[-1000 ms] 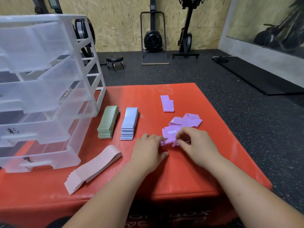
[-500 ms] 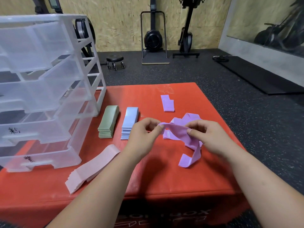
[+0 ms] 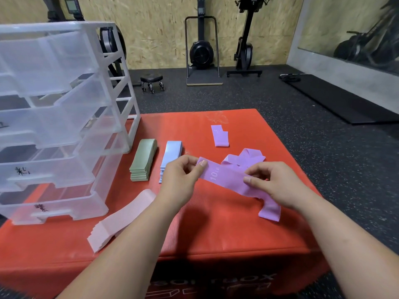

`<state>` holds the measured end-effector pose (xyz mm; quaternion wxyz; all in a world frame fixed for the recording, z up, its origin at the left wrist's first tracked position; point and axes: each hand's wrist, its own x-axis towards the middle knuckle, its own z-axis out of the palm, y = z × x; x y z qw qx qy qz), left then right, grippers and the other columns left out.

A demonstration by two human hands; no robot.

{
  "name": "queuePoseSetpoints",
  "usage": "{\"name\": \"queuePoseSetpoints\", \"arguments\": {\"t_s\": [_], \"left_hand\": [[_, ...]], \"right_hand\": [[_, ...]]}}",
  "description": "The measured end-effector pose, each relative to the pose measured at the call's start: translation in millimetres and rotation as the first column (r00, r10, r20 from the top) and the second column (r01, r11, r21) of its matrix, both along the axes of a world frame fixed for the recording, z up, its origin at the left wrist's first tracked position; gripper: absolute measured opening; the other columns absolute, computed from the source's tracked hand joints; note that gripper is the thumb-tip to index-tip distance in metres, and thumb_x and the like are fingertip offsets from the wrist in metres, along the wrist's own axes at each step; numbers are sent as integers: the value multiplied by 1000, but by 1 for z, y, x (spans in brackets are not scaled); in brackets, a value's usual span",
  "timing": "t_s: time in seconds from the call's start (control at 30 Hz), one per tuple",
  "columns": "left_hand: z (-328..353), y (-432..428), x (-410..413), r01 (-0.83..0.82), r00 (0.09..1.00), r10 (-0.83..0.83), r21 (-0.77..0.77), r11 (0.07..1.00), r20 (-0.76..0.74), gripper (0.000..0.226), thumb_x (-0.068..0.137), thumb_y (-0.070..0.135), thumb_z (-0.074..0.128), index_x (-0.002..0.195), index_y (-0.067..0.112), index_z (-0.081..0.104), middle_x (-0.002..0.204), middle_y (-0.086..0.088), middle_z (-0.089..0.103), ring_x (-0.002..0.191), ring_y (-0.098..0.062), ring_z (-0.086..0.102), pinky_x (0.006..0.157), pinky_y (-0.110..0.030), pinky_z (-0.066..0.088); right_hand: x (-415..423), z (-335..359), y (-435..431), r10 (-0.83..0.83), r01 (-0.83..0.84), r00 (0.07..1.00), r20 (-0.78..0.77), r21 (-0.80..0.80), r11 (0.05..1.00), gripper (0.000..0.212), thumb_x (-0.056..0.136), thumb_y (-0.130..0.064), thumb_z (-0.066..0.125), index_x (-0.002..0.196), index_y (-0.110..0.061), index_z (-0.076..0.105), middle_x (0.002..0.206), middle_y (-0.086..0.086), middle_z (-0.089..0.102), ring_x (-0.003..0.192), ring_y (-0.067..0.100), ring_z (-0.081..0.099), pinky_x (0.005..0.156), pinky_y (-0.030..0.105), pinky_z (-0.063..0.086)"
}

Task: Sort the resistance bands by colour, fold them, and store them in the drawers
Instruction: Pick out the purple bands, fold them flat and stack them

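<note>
A moment ago our two grips were down on the loose purple pile (image 3: pixel 246 157). Now we have lifted one purple band (image 3: pixel 224 178) up above the table (image 3: pixel 216 229) and pulled it flat. Our left grip (image 3: pixel 181 182) pinches one end with thumb and fingers. Our right grip (image 3: pixel 274 184) pinches the band further along, and the rest hangs down past it towards the table. We can read "10 LB" on it.

We think this band is now ready to fold, like the folded purple band (image 3: pixel 220 135) lying further back. The green stack (image 3: pixel 142 160), blue stack (image 3: pixel 171 156) and pink stack (image 3: pixel 121 219) lie by the drawers (image 3: pixel 54 126). We spot no bands inside them yet.
</note>
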<state>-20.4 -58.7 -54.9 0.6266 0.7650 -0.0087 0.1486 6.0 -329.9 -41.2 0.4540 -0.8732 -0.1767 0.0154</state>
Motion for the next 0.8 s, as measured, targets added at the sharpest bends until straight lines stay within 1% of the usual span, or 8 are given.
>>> {"name": "queuePoseSetpoints", "arguments": {"t_s": [0.13, 0.23, 0.27, 0.37, 0.53, 0.67, 0.73, 0.8], "left_hand": [[1, 0, 0, -21, 999, 20, 32, 999, 36, 29, 102, 25, 72, 82, 7, 64, 68, 6, 47, 64, -10, 41, 61, -22, 36], [0, 1, 1, -33, 999, 32, 37, 999, 34, 27, 101, 25, 73, 82, 7, 64, 69, 6, 47, 65, -10, 42, 62, -23, 37], [0, 2, 1, -35, 999, 34, 35, 999, 29, 24, 101, 25, 73, 84, 8, 66, 69, 5, 49, 65, -10, 44, 62, -25, 38], [0, 3, 1, -50, 999, 49, 23, 998, 17, 10, 100, 23, 74, 92, 18, 74, 71, 8, 58, 68, -7, 53, 67, -27, 45], [2, 8, 1, -146, 988, 143, 62, 987, 50, 9, 100, 21, 73, 91, 20, 74, 69, 11, 59, 64, -3, 52, 65, -21, 46], [0, 16, 2, -213, 977, 209, 93, 973, 43, 11, 100, 27, 72, 90, 24, 73, 70, 13, 61, 66, -7, 55, 71, -34, 50], [-2, 21, 1, -243, 970, 240, 109, 964, 34, 12, 100, 33, 71, 89, 28, 71, 72, 12, 66, 68, -12, 61, 73, -42, 55], [0, 24, -1, -277, 961, 274, 138, 951, 41, 13, 99, 35, 70, 88, 28, 70, 76, 10, 70, 72, -16, 65, 73, -44, 57]], "right_hand": [[-1, 3, 1, 16, -15, 1000, -19, 37, 999, 6, 94, -21, 77, 88, -22, 79, 83, 3, 75, 70, 6, 56, 69, 27, 46], [-2, 3, 1, 34, -30, 998, -50, 73, 997, 4, 94, -21, 77, 90, -22, 79, 83, 5, 75, 71, 5, 57, 71, 23, 46], [-3, 4, 2, 50, -43, 996, -78, 97, 994, 1, 92, -21, 79, 93, -22, 79, 82, 2, 75, 72, 4, 59, 72, 21, 47], [-6, 5, 1, 114, -103, 982, -153, 76, 992, 18, 86, -20, 85, 102, -22, 79, 90, -12, 78, 79, 0, 66, 77, 16, 50], [-6, 0, -8, 146, -167, 966, -215, -84, 982, 21, 84, -20, 86, 101, -25, 77, 96, -5, 80, 85, 8, 71, 84, 34, 55], [-7, 3, -18, 108, -126, 973, -206, -79, 989, 20, 85, -19, 86, 103, -22, 78, 97, -5, 80, 86, 7, 71, 86, 35, 57], [-8, 4, -24, 95, -114, 974, -205, -87, 990, 19, 86, -19, 86, 103, -23, 78, 96, -5, 80, 84, 6, 71, 83, 32, 56], [-10, 6, -29, 75, -94, 976, -206, -82, 992, 19, 85, -17, 86, 102, -23, 78, 94, -5, 80, 81, 4, 70, 79, 27, 55]]}}
